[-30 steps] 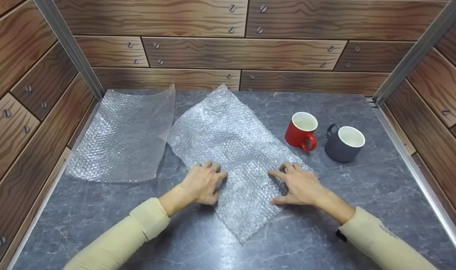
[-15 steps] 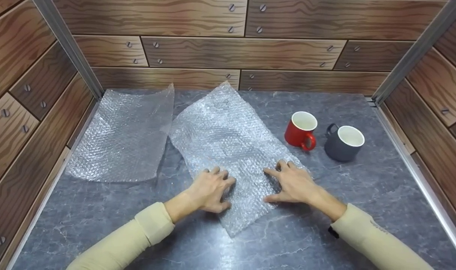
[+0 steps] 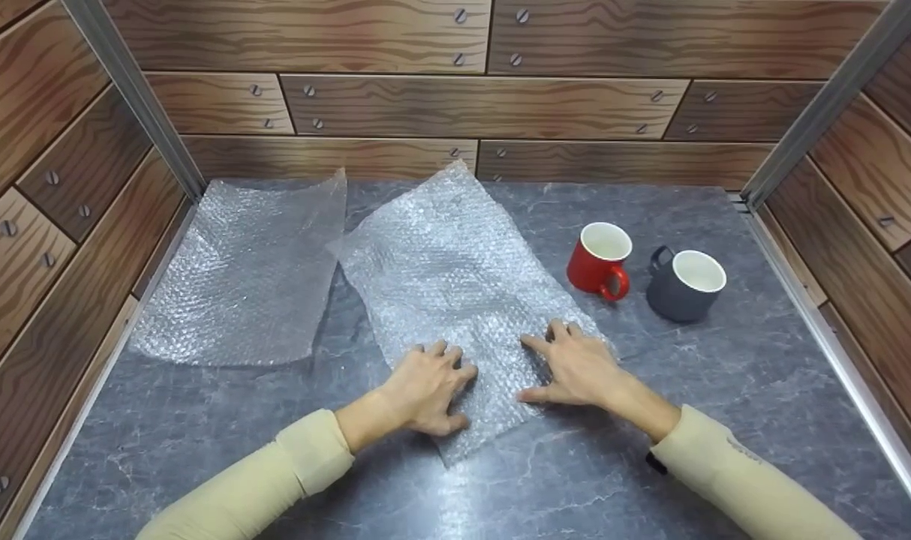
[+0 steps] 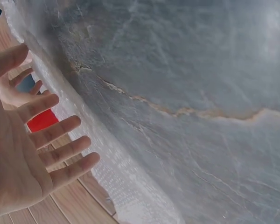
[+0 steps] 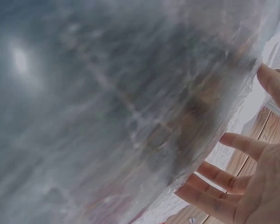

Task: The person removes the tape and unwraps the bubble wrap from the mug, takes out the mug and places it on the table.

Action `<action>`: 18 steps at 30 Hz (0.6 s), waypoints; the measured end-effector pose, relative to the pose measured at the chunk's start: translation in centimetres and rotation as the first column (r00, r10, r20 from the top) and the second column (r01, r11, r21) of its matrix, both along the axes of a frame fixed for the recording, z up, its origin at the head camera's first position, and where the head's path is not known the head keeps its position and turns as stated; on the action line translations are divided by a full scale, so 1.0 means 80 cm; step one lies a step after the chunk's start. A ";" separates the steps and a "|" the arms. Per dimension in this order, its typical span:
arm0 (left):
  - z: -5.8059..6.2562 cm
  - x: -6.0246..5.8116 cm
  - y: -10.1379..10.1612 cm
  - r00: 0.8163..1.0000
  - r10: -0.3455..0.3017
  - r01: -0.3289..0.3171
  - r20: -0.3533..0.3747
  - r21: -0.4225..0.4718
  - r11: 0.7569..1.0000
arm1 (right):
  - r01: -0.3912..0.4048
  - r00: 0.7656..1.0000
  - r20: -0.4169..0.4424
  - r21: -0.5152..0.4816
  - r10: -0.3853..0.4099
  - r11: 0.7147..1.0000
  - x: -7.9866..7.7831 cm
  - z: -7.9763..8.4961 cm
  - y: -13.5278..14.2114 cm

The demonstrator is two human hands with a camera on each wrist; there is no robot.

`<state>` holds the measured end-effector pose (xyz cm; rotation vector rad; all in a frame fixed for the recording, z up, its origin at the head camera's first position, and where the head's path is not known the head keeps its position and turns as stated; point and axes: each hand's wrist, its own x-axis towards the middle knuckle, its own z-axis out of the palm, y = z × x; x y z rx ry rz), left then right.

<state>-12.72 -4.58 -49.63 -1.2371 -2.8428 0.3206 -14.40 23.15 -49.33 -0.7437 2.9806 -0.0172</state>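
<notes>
A sheet of bubble wrap [image 3: 455,255] lies diagonally on the table, one corner pointing at the person. My left hand [image 3: 430,390] presses on its near left edge with spread fingers, the thumb apart from them. Across from it my right hand [image 3: 575,367] touches the near right part of the sheet, fingers spread too. In the left wrist view the fingertips of the left hand [image 4: 42,144] meet the wrap [image 4: 116,172]. The right wrist view has the fingertips of the right hand [image 5: 238,177] along the edge of the wrap.
A second bubble wrap sheet [image 3: 245,277] lies flat on the left. To the right stand a red mug [image 3: 592,266] and a dark grey mug [image 3: 680,292], both upright. Wood-patterned panels [image 3: 485,105] enclose the grey marbled table [image 3: 200,435] at the back and sides.
The bubble wrap has turned slightly, its near corner shifting left and its far corner a little right. My left hand has moved right and nearer, my right hand left, with the sheet.
</notes>
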 end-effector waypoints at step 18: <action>-0.001 0.000 0.000 1.000 0.011 -0.012 -0.018 -0.057 0.998 | 0.028 0.999 0.019 0.007 -0.028 1.000 0.000 -0.003 -0.012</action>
